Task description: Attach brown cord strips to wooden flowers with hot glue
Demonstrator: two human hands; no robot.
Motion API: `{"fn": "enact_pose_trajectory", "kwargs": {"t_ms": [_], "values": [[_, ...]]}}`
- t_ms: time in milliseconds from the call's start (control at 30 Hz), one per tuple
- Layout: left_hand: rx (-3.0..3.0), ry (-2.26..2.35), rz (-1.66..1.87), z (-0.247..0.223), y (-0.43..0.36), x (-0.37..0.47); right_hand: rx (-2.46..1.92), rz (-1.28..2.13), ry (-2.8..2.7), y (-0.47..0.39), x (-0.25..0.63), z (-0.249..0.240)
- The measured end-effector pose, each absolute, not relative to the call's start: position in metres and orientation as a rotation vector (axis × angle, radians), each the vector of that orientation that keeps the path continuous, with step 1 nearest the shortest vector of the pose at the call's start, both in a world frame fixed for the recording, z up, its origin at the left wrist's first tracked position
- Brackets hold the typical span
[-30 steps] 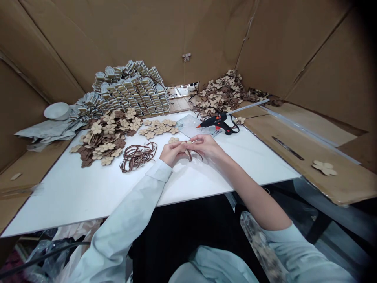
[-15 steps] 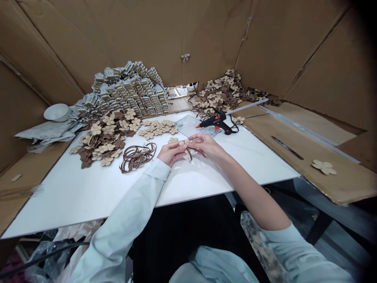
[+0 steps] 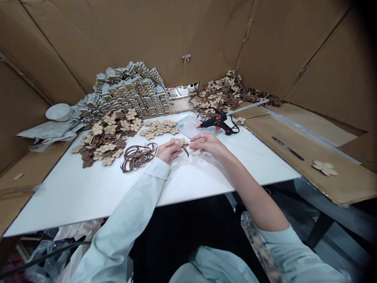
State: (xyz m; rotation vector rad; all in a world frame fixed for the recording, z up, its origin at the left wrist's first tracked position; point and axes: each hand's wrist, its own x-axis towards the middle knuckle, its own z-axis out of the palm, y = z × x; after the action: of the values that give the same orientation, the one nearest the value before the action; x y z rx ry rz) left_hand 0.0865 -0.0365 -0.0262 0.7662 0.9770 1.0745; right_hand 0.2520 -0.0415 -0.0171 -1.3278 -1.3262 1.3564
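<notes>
Over the white board (image 3: 200, 177), my left hand (image 3: 167, 151) is closed, pinching a beige flower cutout (image 3: 177, 140) with a brown strip (image 3: 185, 149) at it. One end of the strip hangs down; another part runs sideways to the fingertips of my right hand (image 3: 209, 144). That hand's thumb and a finger are pinched at the strip, with the index finger lifted above. Its grip is partly hidden. Just left of my left hand lies a loose coil of brown strips (image 3: 138, 157). Beyond the hands lie flat beige flowers (image 3: 159, 129).
A black-and-orange glue gun (image 3: 216, 122) with a clear stick lies behind my right hand. Brown and beige flowers (image 3: 103, 137) are heaped at left, below stacked clips (image 3: 132, 92). Flowers with strips (image 3: 220, 92) pile up at the back. A white bowl (image 3: 59, 112) stands far left.
My right hand has drawn slightly away from my left, opening a gap between them. More of the beige flower shows in my left hand, and the strip's right-hand end no longer shows below my right hand.
</notes>
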Motion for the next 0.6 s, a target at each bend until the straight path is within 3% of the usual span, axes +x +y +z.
{"fn": "enact_pose_trajectory", "kwargs": {"t_ms": [300, 600], "values": [[0.799, 0.996, 1.083, -0.027, -0.035, 0.088, -1.300, 1.333, -1.322, -0.042, 0.250, -0.018], [0.800, 0.977, 1.108, -0.028, -0.035, 0.091, -1.204, 1.564, -1.319, -0.045, 0.241, -0.020]]}}
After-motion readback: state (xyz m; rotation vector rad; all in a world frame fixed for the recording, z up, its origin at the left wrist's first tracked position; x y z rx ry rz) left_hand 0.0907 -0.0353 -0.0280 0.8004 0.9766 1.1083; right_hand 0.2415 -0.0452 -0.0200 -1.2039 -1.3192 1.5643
